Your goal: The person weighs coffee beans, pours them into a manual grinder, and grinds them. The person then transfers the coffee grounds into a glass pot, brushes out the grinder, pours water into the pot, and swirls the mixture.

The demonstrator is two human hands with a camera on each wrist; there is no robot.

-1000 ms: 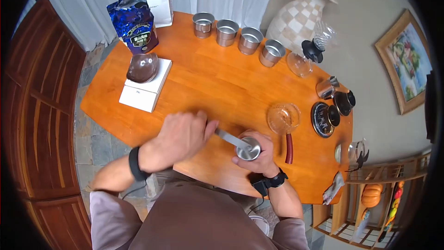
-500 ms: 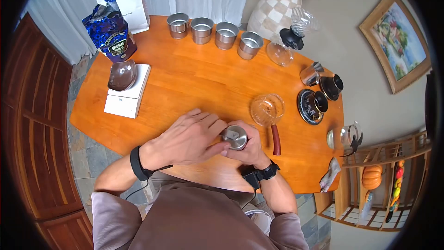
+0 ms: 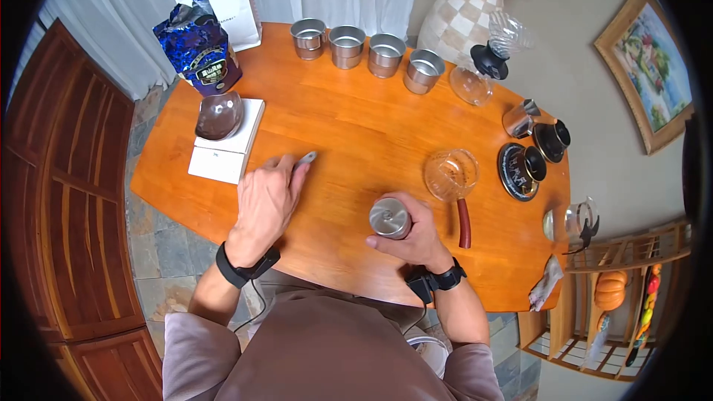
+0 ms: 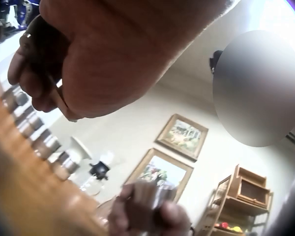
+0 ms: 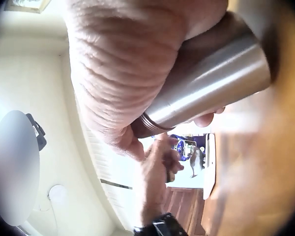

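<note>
My right hand [image 3: 417, 232] grips a steel cylindrical grinder [image 3: 390, 217] over the table's near side, its round top facing up with a small centre fitting. Well to the left of it, my left hand [image 3: 269, 197] holds a slim metal piece [image 3: 306, 158], whose tip pokes out past the thumb; the rest is hidden by the hand. In the right wrist view the grinder's smooth steel body [image 5: 216, 76] lies tilted in my right hand [image 5: 132, 69]. The left wrist view shows my left hand [image 4: 103, 59] with curled fingers.
A white scale [image 3: 217, 163] bearing a dark bowl [image 3: 220, 116] stands left, near a blue bag [image 3: 197, 52]. Several steel cups [image 3: 386, 56] line the back. Right of the grinder is a glass pot [image 3: 451, 175] with a red-brown handle; black cups [image 3: 534, 163] and a glass dripper [image 3: 508, 37] stand beyond.
The metal handle that reached across the grinder's top is off it. My left hand has moved away leftward, holding a metal piece. My right hand keeps its grip on the grinder.
</note>
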